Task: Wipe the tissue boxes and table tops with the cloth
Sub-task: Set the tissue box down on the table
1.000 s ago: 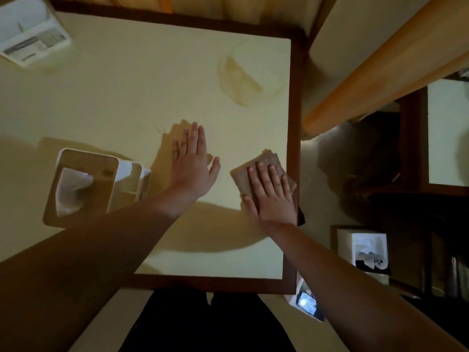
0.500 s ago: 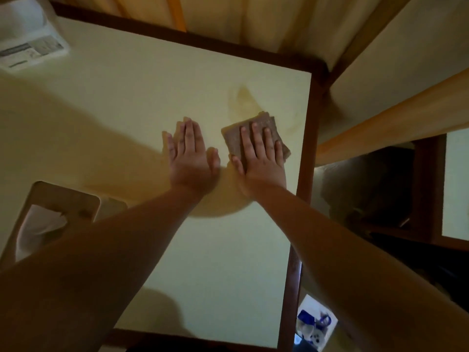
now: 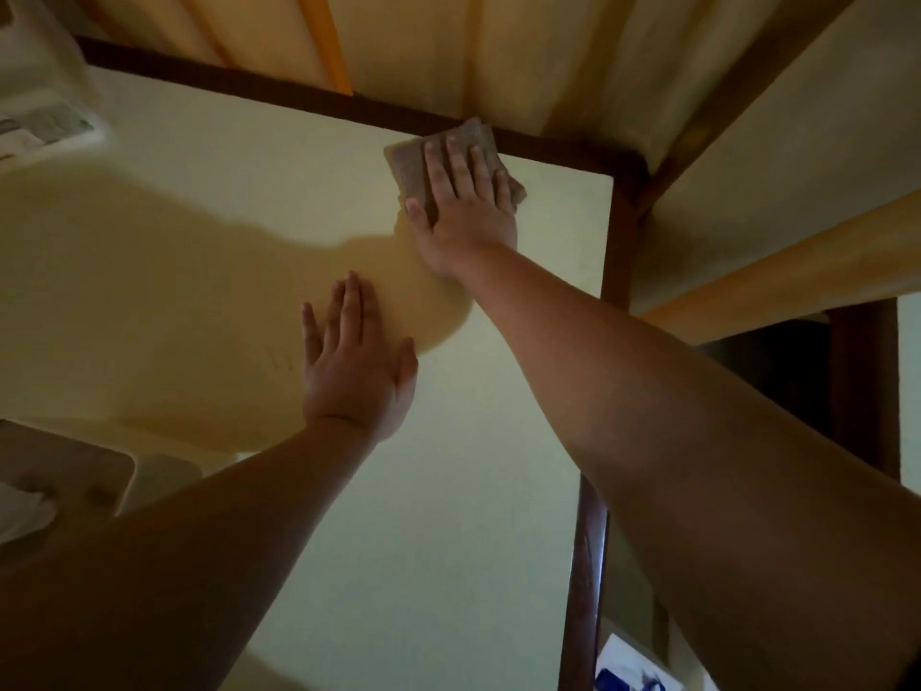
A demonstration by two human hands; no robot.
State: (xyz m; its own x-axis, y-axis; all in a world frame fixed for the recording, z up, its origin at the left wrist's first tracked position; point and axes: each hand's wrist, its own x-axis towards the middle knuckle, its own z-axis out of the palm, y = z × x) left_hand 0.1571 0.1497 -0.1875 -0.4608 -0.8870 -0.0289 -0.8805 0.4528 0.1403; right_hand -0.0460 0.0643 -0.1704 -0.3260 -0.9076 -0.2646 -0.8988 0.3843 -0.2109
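Note:
A pale yellow table top [image 3: 473, 516] with a dark wooden rim fills the view. My right hand [image 3: 466, 211] lies flat with straight fingers on a folded brown cloth [image 3: 408, 164], pressing it against the table near the far right corner; the cloth overlaps the far rim. My left hand [image 3: 356, 361] rests flat on the table surface nearer to me, fingers straight, holding nothing. A beige tissue box [image 3: 60, 481] with white tissue showing sits at the left edge, partly cut off by the frame and by my left forearm.
A white box with a printed label [image 3: 45, 127] lies at the far left corner of the table. Beyond the far rim hang pale curtains [image 3: 423, 52]. A wooden beam [image 3: 777, 286] runs to the right of the table. A white and blue object [image 3: 633, 675] lies below the right rim.
My right hand has pushed the cloth away from me, from the near right edge up to the far rim. The left hand stayed flat on the table as I leaned forward.

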